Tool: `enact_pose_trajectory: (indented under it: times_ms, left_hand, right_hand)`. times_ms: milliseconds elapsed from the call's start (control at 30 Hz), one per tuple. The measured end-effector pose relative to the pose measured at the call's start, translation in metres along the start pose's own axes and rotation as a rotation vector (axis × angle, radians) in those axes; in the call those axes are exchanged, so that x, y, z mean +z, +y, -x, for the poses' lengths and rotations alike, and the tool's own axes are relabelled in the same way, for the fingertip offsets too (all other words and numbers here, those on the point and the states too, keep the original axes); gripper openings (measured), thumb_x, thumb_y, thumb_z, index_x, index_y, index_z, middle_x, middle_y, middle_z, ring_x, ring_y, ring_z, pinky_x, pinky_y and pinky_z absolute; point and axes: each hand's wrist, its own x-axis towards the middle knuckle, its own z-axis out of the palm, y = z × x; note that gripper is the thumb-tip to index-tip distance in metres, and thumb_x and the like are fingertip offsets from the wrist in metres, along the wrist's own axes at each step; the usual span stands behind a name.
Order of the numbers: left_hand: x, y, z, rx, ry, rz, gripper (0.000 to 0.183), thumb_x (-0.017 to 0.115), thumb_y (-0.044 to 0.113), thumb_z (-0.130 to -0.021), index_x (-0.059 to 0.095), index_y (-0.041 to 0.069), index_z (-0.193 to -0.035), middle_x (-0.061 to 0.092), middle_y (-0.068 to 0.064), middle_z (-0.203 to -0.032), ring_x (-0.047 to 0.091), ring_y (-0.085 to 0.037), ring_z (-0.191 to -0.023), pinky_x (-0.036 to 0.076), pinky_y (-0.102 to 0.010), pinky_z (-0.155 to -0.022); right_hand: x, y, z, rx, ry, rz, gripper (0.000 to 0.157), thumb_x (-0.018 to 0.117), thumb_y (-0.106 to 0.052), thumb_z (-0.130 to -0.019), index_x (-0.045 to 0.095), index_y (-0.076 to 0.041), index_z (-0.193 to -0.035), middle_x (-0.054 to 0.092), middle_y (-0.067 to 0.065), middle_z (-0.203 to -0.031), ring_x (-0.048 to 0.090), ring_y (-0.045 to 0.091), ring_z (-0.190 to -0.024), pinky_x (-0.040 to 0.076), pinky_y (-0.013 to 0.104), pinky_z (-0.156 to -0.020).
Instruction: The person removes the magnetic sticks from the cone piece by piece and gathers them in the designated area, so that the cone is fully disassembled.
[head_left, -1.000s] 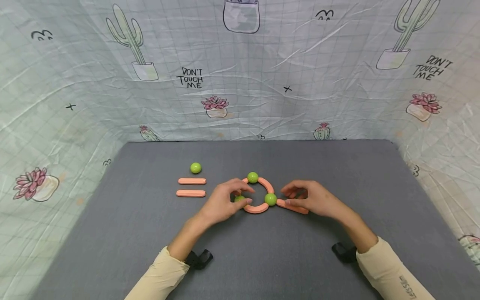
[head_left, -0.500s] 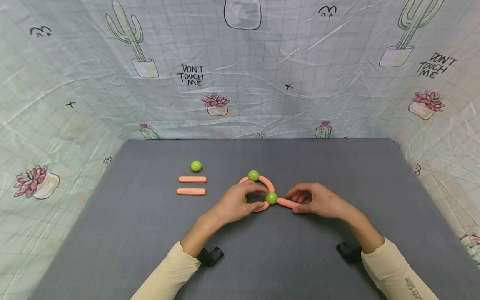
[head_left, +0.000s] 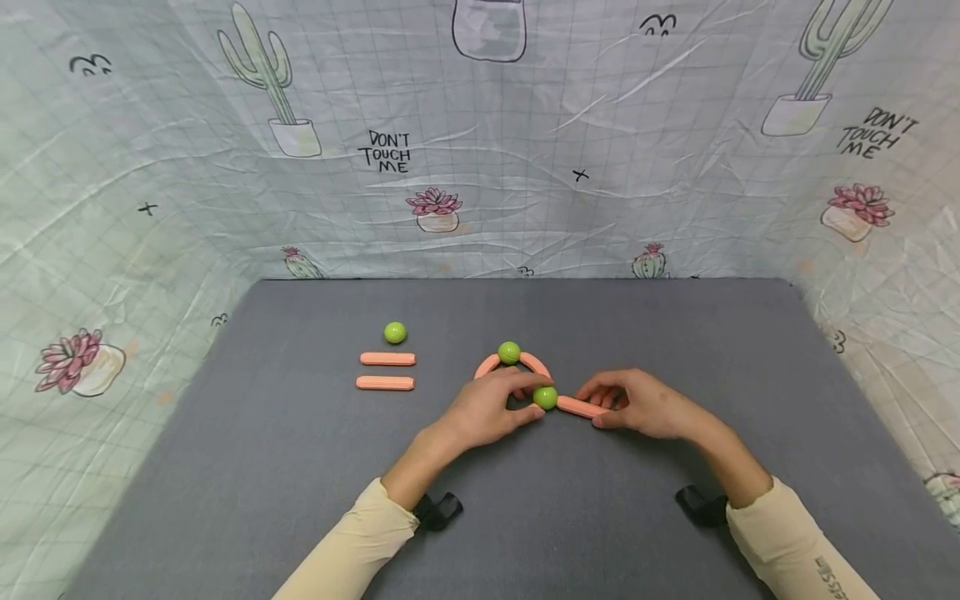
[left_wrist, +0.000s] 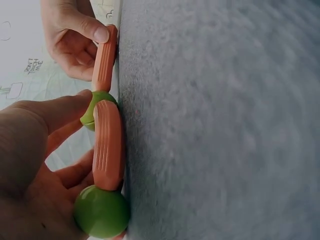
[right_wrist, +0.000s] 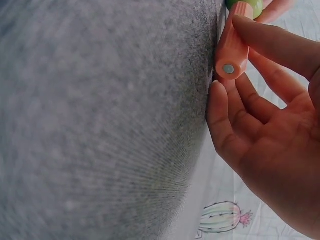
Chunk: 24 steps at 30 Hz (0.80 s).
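Observation:
My left hand (head_left: 491,408) pinches a glossy green ball (head_left: 546,398) between thumb and fingers, low at the tabletop. From the right, my right hand (head_left: 637,406) grips a straight orange ribbed rod (head_left: 579,407), thumb on the near side. The rod's left end meets that ball; a small silvery disc (right_wrist: 228,69) shows in its other end in the right wrist view. Curved orange pieces (head_left: 536,364) and another green ball (head_left: 509,352) form the ring's far side. The left wrist view shows a near curved piece (left_wrist: 108,150) and a third ball (left_wrist: 102,212) beneath my left palm.
Left of the ring lie two parallel straight orange rods (head_left: 387,359) and a loose green ball (head_left: 395,332) on the grey tabletop (head_left: 570,517). A cactus-print cloth (head_left: 510,125) hangs along the back and sides.
My left hand has moved right, from over the ring's left ball to its right ball, and closed its fingers on it. My right hand shifts slightly along the rod, away from the ball.

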Motion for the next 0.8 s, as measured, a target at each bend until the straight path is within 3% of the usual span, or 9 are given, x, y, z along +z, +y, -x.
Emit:
enact_pose_trajectory:
  times_ms: [367,800]
  left_hand:
    - [0.003,0.002,-0.008,-0.057,0.015,0.034,0.033,0.080,0.031,-0.094,0.072,0.030,-0.126,0.074,0.008,-0.107,0.069,-0.008,-0.095,0.054,-0.026,-0.075]
    - [0.004,0.002,-0.013,-0.144,0.012,0.063,0.031,0.080,0.035,-0.093,0.074,0.032,-0.123,0.075,0.010,-0.107,0.069,-0.005,-0.091,0.049,-0.023,-0.069]
  right_hand:
    - [-0.002,0.006,0.004,-0.010,0.004,-0.024,0.027,0.078,-0.019,-0.094,0.075,-0.019,-0.121,0.074,0.003,-0.111,0.065,0.012,-0.088,0.055,0.026,-0.076]
    - [-0.006,0.013,0.005,-0.025,0.019,-0.073,0.031,0.079,-0.025,-0.094,0.076,-0.016,-0.124,0.077,0.007,-0.118,0.069,0.011,-0.092,0.057,0.027,-0.078]
